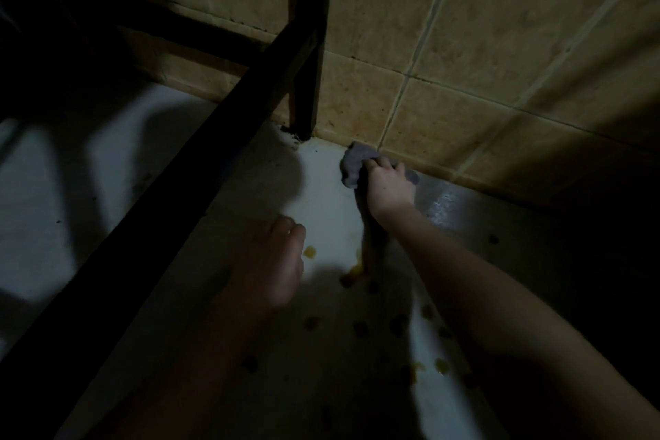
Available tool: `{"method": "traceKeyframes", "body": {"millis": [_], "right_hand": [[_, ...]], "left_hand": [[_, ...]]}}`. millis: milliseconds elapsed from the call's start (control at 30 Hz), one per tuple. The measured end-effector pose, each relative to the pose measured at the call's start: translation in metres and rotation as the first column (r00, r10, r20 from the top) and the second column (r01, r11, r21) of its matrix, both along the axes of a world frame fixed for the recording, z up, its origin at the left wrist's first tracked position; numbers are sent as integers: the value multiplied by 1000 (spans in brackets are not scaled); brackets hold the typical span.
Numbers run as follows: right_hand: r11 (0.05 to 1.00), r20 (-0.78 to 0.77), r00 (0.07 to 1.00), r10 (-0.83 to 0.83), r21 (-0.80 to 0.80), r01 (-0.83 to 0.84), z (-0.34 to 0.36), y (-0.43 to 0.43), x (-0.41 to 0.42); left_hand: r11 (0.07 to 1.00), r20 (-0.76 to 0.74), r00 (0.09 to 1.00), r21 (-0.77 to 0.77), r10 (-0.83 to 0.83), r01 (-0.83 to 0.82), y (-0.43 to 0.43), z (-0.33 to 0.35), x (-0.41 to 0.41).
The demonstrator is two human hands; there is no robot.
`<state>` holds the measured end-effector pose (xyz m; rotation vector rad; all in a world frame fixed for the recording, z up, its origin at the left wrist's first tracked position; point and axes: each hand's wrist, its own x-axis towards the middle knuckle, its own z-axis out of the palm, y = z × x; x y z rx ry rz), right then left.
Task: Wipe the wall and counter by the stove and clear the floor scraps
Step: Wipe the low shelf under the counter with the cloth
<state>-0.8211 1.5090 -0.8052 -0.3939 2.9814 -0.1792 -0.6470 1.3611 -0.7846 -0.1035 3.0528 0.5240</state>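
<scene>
Tan wall tiles (482, 46) with pale grout lines fill the upper right of the dim view, meeting a white floor (321, 196) along a grimy seam that runs from centre down to the right. Dark frame bars (200, 168) of a stand cut across the left half: one long bar slants from lower left up toward the centre, and an upright leg (307, 82) comes down to the floor right at the foot of the wall, with black grime around its base. Heavy shadows lie over the floor on the left and over the far right.

The person's right hand (387, 186) reaches in from the lower right, forearm bare, to the seam where wall and floor meet, just right of the leg. Its fingers (378, 164) are curled down over a grey cloth (353, 164), gripping it bunched and pressing it against the floor at the base of the tiles. A wet, shiny streak (443, 204) shows on the floor just right of that hand.

The left hand (275, 261) hovers lower and nearer the camera, blurred, its fingers held loosely together and holding nothing.

Small yellow-orange scraps (310, 252) lie scattered over the floor between and below the two arms, some bright, others dimmed in shadow.
</scene>
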Motion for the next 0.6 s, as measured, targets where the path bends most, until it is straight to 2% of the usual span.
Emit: {"method": "traceKeyframes", "body": {"millis": [133, 267, 367, 500, 600], "right_hand": [[994, -6, 995, -105, -26, 104, 2, 33, 8], [984, 23, 986, -163, -72, 165, 7, 25, 21], [996, 90, 995, -37, -80, 44, 14, -6, 29], [956, 67, 955, 290, -58, -287, 12, -38, 52], [945, 72, 943, 324, -69, -319, 9, -20, 53]], "left_hand": [[1000, -34, 999, -3, -9, 9, 5, 3, 1], [1000, -58, 998, -12, 6, -6, 3, 5, 4], [1000, -62, 998, -9, -8, 7, 5, 4, 6], [999, -108, 994, 42, -13, 18, 6, 3, 2], [996, -132, 991, 78, -19, 30, 10, 1, -2]]}}
